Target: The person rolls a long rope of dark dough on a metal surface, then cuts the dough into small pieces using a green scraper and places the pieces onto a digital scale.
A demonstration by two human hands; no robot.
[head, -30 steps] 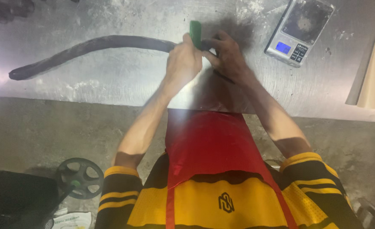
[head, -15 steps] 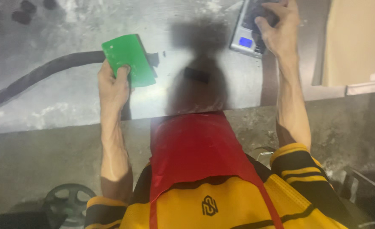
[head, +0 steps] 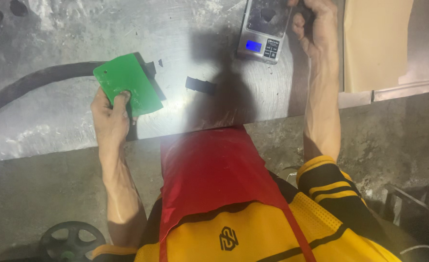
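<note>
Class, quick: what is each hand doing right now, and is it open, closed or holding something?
Left hand: closed, holding the green scraper.
Right hand: fingers curled beside the small digital scale; what it grips cannot be told.

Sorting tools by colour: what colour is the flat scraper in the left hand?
Green; the scraper in the left hand shows clearly in the head view.

Small silver digital scale (head: 264,26) at table's far edge, blue-lit screen (head: 254,46), possibly rectangular
</note>
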